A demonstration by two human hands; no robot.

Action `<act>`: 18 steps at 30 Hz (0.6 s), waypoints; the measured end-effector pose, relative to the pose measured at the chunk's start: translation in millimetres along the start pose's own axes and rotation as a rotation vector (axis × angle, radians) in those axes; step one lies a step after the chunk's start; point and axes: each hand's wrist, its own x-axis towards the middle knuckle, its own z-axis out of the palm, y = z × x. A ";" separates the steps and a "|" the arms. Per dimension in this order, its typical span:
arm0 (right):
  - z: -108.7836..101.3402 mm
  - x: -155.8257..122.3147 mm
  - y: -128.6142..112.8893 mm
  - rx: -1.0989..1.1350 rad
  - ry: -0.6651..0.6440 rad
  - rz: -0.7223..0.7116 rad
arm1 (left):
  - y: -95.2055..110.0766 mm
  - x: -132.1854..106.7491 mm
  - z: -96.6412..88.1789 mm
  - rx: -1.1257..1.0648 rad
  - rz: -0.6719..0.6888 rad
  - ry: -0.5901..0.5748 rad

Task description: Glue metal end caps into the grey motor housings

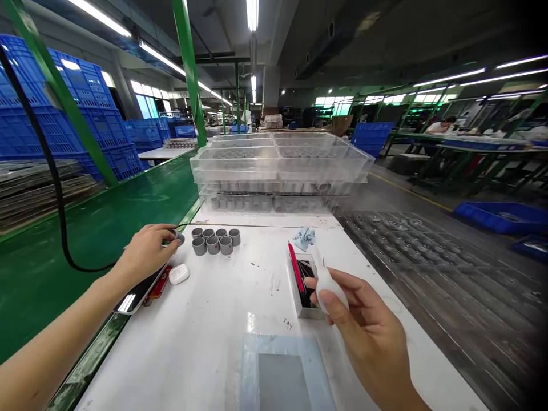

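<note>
My left hand (148, 254) reaches to the left side of the white table, its fingers closed on a small grey round piece (179, 237) that is partly hidden. To its right stand several short grey cylinders (213, 245) in two rows. Just below that hand are a white rounded case (178, 274) and a phone (139, 294) with something red under its edge. My right hand (363, 325) grips a white squeeze bulb (331, 292) with a thin needle-like tip pointing up. Behind the bulb is a white box (309, 312) of dark pieces, with a red pen-like tool (296, 268) across it.
A crumpled blue cloth (304, 238) lies beyond the box. A grey sheet on a blue pad (250, 371) is at the near edge. Clear plastic trays (278, 171) are stacked at the far end. A green belt (115, 217) runs along the left; more trays (428, 274) sit right.
</note>
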 end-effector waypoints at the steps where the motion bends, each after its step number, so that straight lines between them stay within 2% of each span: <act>1: -0.4 -1.8 -0.4 -0.020 -0.009 -0.015 | 8.4 -15.6 -1.2 -0.095 -0.013 -0.007; 3: -1.1 -5.5 -0.5 -0.058 -0.060 -0.080 | 30.1 -50.1 5.9 -0.314 -0.034 -0.099; 7: -0.5 -10.2 3.0 -0.014 -0.186 -0.206 | 74.2 -110.0 41.1 -0.725 -0.100 -0.356; 9: 1.7 -10.8 5.8 0.044 -0.196 -0.230 | 85.9 -127.6 56.4 -1.067 -0.255 -0.533; 11: 4.6 -10.8 9.4 0.070 -0.215 -0.257 | 88.8 -136.8 66.7 -1.248 -0.342 -0.647; 14: 8.0 -11.7 15.7 0.079 -0.276 -0.331 | 85.3 -142.4 74.5 -1.262 -0.314 -0.704; 18: 8.9 -14.9 22.3 0.060 -0.314 -0.387 | 83.9 -148.9 76.8 -1.244 -0.285 -0.687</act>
